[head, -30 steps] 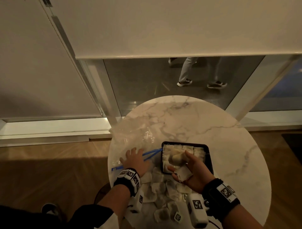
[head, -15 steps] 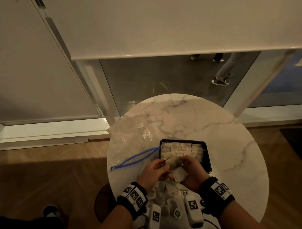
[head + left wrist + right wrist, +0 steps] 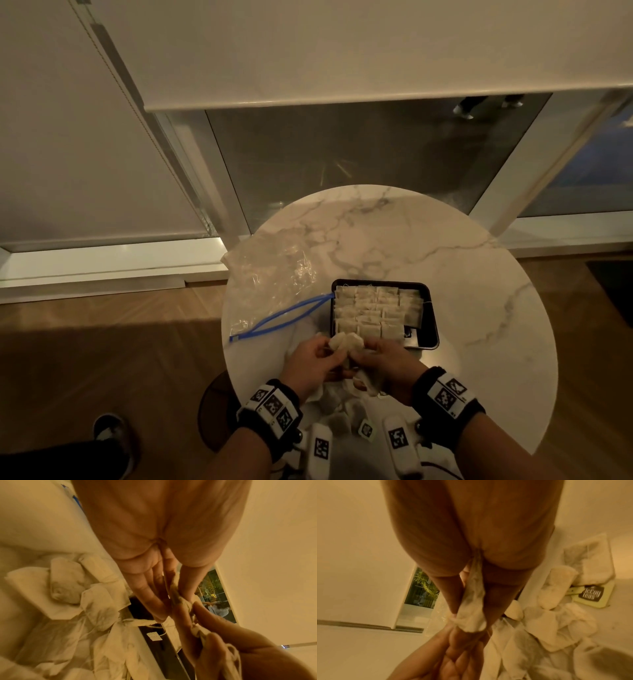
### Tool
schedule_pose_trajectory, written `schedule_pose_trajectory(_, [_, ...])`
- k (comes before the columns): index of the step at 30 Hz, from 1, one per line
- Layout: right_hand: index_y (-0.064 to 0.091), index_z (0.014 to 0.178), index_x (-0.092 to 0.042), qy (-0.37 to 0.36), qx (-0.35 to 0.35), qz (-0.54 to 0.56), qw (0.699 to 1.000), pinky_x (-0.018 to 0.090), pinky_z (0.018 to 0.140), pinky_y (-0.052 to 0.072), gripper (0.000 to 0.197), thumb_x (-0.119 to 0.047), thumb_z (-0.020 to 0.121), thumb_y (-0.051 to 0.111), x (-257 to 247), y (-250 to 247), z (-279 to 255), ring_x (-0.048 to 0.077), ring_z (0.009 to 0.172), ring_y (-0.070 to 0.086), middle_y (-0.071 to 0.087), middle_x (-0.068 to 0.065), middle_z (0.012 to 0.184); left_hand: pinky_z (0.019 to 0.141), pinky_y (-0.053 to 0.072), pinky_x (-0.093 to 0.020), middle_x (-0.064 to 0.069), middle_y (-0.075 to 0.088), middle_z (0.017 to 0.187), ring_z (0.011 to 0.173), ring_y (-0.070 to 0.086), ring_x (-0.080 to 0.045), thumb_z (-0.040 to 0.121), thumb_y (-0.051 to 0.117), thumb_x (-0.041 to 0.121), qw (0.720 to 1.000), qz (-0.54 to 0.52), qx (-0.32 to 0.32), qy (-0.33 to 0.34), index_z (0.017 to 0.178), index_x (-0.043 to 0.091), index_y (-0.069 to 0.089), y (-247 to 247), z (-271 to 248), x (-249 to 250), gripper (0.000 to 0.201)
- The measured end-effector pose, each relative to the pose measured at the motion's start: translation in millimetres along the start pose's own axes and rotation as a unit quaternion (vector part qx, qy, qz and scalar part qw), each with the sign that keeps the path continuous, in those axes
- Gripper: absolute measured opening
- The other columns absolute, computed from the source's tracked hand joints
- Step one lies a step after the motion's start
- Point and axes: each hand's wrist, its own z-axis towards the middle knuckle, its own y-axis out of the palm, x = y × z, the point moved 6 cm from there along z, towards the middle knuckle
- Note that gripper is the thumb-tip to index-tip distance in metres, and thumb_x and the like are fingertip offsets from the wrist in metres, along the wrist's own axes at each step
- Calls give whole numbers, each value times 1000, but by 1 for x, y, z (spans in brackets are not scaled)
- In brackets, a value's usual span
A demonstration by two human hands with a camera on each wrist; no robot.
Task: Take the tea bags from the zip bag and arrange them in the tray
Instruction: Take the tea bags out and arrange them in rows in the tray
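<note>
A black tray (image 3: 430, 308) on the marble table holds neat rows of tea bags (image 3: 373, 310). The clear zip bag (image 3: 274, 284) with its blue zip lies flat to the tray's left. Just in front of the tray my two hands meet over a bunch of tea bags (image 3: 346, 342). My left hand (image 3: 320, 356) pinches one of these bags (image 3: 178, 601) between thumb and fingers. My right hand (image 3: 376, 358) grips tea bags (image 3: 472, 609) between its fingers. Below the hands lies a loose pile of tea bags (image 3: 337, 407) (image 3: 68, 588) (image 3: 547, 628).
The round table (image 3: 479, 274) drops off close behind my wrists and to the left. A tea bag tag with a dark label (image 3: 590, 595) lies among the pile. Beyond the table are a window wall (image 3: 342, 154) and wooden floor (image 3: 102, 342).
My left hand left the zip bag and came right to meet the right hand. Both hands now hold the bunch of tea bags in front of the tray.
</note>
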Motion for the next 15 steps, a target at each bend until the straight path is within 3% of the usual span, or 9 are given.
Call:
schedule_pose_trajectory(4, [63,116,2,29,41,-8,999,37,60,53,25,-11,96,56,7,-13,-2,43,95,63,65,31,112,87,59,-53,-18,75,101,93,74,-34,93,67,9,999,29,35,6,109,2,68,-5,-3,-11,17])
schedule_pose_trajectory(6, [61,120,-2,56,61,5,997,40,64,55,26,-10,96,54,12,-18,-4,42,95,64,65,29,110,81,61,-46,-18,74,100,91,73,-32,94,66,8,997,25,76,11,107,2,68,-9,-7,-13,15])
schedule_pose_trajectory(9, [55,121,-3,76,99,4,992,43,70,56,35,4,90,40,18,-30,-8,39,90,65,61,27,103,66,60,-31,-14,74,90,76,72,-24,95,65,12,980,27,199,1,101,7,67,-31,-13,-20,8])
schedule_pose_trajectory(11, [52,121,-1,75,116,-1,990,44,72,56,42,11,85,33,21,-40,-10,41,94,64,58,29,105,65,60,-35,-11,73,83,70,69,-23,94,65,14,965,55,256,-5,98,9,67,-47,-14,-27,6])
schedule_pose_trajectory(15, [53,118,4,53,136,-25,989,41,65,57,48,23,81,30,23,-58,-16,38,88,65,57,29,101,75,60,-45,-12,73,86,76,70,-27,92,67,15,959,91,267,-7,86,19,66,-56,-15,-38,6])
